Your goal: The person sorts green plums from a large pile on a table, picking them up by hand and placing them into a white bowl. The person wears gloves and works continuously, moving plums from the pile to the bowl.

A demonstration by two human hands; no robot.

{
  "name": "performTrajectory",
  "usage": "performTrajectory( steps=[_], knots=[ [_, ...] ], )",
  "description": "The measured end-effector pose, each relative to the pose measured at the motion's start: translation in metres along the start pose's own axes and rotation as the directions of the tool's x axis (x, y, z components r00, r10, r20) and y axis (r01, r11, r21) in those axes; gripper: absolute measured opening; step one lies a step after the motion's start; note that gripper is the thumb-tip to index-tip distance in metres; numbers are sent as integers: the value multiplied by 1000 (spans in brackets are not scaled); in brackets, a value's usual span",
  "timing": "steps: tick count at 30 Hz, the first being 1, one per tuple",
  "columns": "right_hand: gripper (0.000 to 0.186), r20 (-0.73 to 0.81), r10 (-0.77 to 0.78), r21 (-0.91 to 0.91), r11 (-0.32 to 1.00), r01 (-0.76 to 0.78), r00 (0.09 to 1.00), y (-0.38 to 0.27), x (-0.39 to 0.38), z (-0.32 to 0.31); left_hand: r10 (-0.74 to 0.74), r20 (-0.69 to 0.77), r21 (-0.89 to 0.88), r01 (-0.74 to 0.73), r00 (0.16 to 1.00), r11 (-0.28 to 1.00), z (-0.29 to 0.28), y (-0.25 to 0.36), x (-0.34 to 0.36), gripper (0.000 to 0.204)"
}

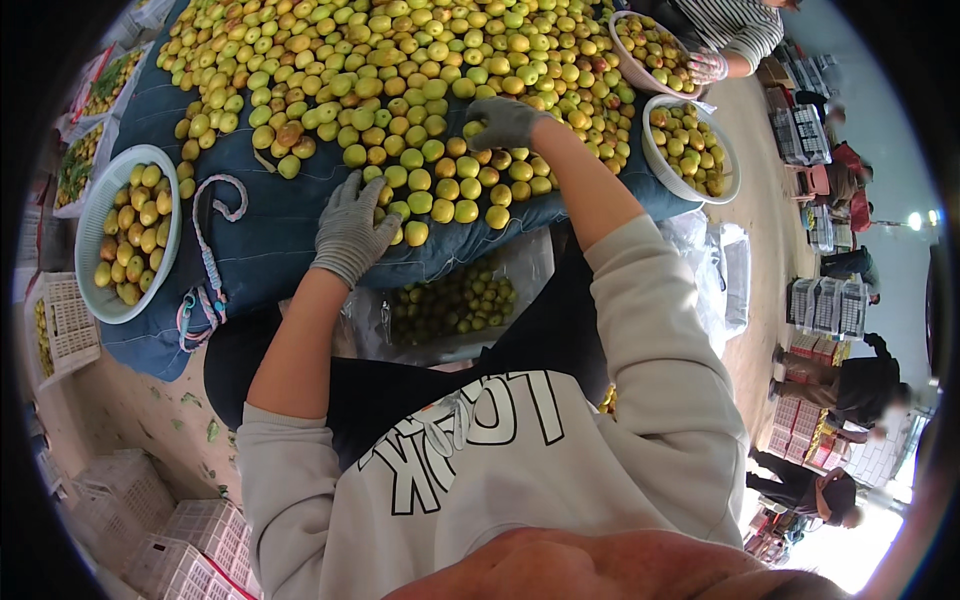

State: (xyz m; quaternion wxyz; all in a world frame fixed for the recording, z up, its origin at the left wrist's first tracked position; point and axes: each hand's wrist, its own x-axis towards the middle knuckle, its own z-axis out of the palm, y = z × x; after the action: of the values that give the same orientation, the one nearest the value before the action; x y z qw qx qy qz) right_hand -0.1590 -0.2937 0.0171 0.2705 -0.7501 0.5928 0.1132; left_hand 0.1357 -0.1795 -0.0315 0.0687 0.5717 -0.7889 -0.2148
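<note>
Small round yellow-green fruits (400, 60), some blushed brown, cover the far part of a table spread with a dark blue quilted cloth (262, 225). At the near edge of the pile my left hand (352, 232), in a grey knit glove, has its fingers apart and its fingertips against the closest fruits. Farther in and to the right, my right hand (508, 124), also gloved in grey, curls its thumb and fingers around a yellow-green fruit (472, 129). Its palm is hidden from view.
A pale oval basket (90, 250) of browner fruits stands at the left edge. Two more, a white basket (735, 170) and a pinkish basket (625, 65), hold fruits on the right, near another person's gloved hand (708, 67). Below the table edge sits a plastic-lined container (535, 262) of fruits.
</note>
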Motion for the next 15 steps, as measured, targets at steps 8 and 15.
performTrajectory(
  steps=[8,15],
  knots=[
    [54,-340,-202,823,408,394,919,-14,-84,21,-67,76,54,63,995,997,-7,5,-1,66],
    [56,-483,-347,875,-149,461,804,-34,-107,26,-49,51,55,46,997,997,-5,5,1,66]
  ],
)
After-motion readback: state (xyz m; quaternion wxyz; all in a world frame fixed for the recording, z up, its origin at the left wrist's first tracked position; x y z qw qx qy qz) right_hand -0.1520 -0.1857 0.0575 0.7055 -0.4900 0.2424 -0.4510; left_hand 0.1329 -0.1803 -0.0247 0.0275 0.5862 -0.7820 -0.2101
